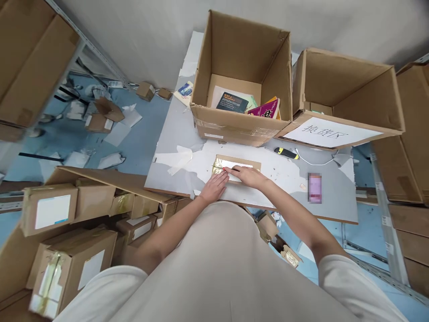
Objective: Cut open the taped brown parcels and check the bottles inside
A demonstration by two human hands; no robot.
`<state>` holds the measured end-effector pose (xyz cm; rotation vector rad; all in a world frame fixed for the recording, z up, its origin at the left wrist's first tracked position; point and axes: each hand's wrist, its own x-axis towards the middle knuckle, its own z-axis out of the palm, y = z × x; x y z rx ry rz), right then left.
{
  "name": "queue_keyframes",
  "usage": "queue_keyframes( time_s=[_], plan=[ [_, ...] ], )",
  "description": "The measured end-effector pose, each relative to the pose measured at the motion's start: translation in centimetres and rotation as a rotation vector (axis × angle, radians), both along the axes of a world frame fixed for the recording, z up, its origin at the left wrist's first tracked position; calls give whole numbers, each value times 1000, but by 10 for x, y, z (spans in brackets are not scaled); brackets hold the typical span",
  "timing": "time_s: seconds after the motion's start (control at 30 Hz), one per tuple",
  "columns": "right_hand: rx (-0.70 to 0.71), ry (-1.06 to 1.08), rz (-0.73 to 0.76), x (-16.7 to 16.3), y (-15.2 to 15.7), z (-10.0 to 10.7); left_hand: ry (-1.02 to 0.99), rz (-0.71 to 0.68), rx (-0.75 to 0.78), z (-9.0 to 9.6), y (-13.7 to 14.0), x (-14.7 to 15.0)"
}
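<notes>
A small flat cardboard package (253, 160) with a white label and shiny tape at its ends lies on the table in front of me. My left hand (215, 186) rests with its fingers stretched out against the package's near left edge. Over the package's near side, my right hand (246, 175) has its fingers closed, the index finger reaching left. At its fingertips is a thin, dark tool with a red part (224, 168), its point over the taped left end; the exact kind is too small to tell. The rest of the tool is hidden by my fingers.
Behind the package stand an open carton (241, 123) of books and a second carton (355, 134) with a handwritten sheet. A yellow-black box cutter (286, 153), a white cable (315, 163) and a blurred pink item (315, 188) lie right. A large box of parcels (94, 176) stands left.
</notes>
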<state>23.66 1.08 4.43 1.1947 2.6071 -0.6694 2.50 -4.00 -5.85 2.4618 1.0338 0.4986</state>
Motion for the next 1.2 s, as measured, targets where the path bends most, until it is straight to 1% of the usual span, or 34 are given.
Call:
queue_keyframes(
  time_s=[0.17, 0.27, 0.4, 0.5, 0.57, 0.7, 0.8, 0.9, 1.0, 1.1, 1.2],
  plan=[
    [44, -110, 49, 0, 4, 1, -27, 19, -28, 3, 2, 0],
    [41, -170, 42, -3, 6, 3, -26, 16, -28, 3, 3, 0],
    [32, -163, -8, -10, 9, 1, -25, 25, -22, 1, 6, 2],
    [29, -171, 0, -10, 10, 0, -7, 37, -13, 0, 7, 2],
    [16, -162, 8, -5, 9, 0, -4, 28, -11, 0, 8, 2],
    [0, -158, -26, 8, 6, -3, -16, 13, 5, 0, 7, 1],
    [7, -227, 31, 10, 6, -4, 6, 14, 43, -1, 6, 1],
    [3, -284, 66, 10, 5, 2, 43, 11, 93, -2, 6, 0],
    [2, -371, 27, 31, -3, 17, 71, -1, 118, -4, 8, -2],
    [-10, -484, -24, 71, -19, 35, 84, 17, 130, -8, 10, -2],
    [5, -554, -78, 105, -34, 45, 77, 52, 142, -11, 11, 0]
  ],
)
